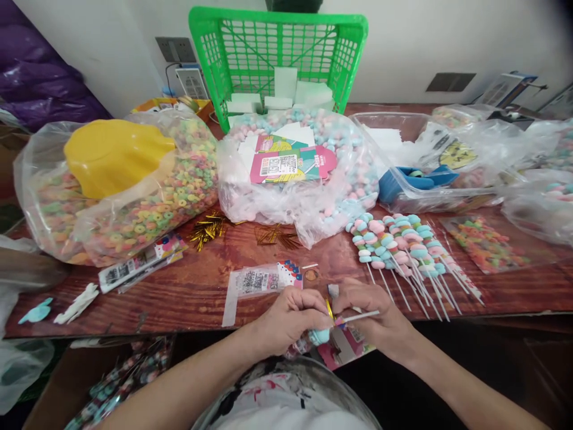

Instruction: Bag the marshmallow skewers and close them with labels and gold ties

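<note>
Near the table's front edge, my left hand is closed around a marshmallow skewer, whose blue sweet shows below the fingers. Its white stick points right, across my right hand. Between the two hands runs a short gold twist tie, pinched by my right fingers; a grey covering sits on one fingertip. A printed pink card hangs below the hands. Just beyond them lies a clear printed wrapper. More gold ties lie farther back.
Several marshmallow skewers are piled at right, beside a bag of gummy rings. A large ring-candy bag with a yellow bowl stands left. Behind are a marshmallow bag, a green basket and a clear tub.
</note>
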The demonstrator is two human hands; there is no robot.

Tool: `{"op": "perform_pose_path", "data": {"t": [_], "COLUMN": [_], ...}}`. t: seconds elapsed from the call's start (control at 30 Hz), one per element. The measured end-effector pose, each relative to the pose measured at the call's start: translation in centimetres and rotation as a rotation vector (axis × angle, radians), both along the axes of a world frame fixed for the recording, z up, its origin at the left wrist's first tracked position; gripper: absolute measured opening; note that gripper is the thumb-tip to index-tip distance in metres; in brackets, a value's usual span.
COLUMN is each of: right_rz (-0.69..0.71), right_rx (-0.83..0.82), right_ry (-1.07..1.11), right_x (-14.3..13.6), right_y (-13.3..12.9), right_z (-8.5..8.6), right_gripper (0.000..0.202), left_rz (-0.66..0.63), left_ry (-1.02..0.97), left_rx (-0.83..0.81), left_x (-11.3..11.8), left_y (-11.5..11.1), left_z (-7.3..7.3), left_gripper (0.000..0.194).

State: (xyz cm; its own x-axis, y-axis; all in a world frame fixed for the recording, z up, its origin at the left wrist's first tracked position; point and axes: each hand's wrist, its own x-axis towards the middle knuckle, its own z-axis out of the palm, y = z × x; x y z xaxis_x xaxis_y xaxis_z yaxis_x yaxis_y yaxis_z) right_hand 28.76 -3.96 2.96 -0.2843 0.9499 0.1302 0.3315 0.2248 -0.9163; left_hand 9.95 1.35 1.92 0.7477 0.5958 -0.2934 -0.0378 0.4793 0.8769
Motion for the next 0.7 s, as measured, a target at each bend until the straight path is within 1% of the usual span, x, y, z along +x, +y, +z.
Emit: {"op": "perform_pose_path", "data": {"t": [0.07, 0.13, 0.2, 0.27, 0.4, 0.53, 0.6, 0.63, 0.67, 0.7], "right_rz": [0.086, 0.18, 0.267, 0.34, 0.386, 0.392, 0.426, 0.448, 0.466, 0.471], "right_rx": [0.111, 0.165, 0.22, 0.253, 0.295, 0.367, 0.38, 0.378, 0.378, 0.384], "right_ry": [-0.086, -0.1, -0.075, -0.06, -0.072, -0.11, -0.17, -0.211, -0.259, -0.313], "right_x": [0.3, 0.4, 0.5, 0.3, -0.2, -0.8, -1.0, -1.2, -1.3, -1.4], "right_y": [0.0, 0.0, 0.0, 0.0, 0.0, -0.4, -0.6, -0.6, -0.6, -0.5], "right_z": [0.5, 0.8, 0.8, 0.9, 1.2, 1.5, 1.6, 1.6, 1.6, 1.6], "right_gripper": [0.022, 0.021, 0.025, 0.028, 0.028, 0.037, 0.04, 0.039, 0.036, 0.032], "left_rz": [-0.041, -0.077, -0.137, -0.226, -0.415, -0.54, -0.629, -0.687, -0.745, -0.792], "left_ry": [-0.006, -0.002, 0.014, 0.034, 0.061, 0.068, 0.082, 0.098, 0.132, 0.188], "left_rx": [-0.219, -0.362, -0.434, -0.478, -0.528, -0.506, -0.444, -0.362, -0.223, -0.025], "left_x": [-0.2, -0.4, -0.5, -0.5, -0.6, -1.0, -1.1, -1.2, -1.2, -1.2], "left_y": [0.0, 0.2, 0.4, 0.5, 0.4, 0.7, 1.3, 1.6, 1.9, 2.1], "left_z": [-0.3, -0.6, -0.8, -1.0, -1.4, -1.7, -1.1, -0.5, 0.4, 1.3], "left_gripper": [0.009, 0.01, 0.011, 0.014, 0.019, 0.031, 0.036, 0.034, 0.029, 0.023]}}
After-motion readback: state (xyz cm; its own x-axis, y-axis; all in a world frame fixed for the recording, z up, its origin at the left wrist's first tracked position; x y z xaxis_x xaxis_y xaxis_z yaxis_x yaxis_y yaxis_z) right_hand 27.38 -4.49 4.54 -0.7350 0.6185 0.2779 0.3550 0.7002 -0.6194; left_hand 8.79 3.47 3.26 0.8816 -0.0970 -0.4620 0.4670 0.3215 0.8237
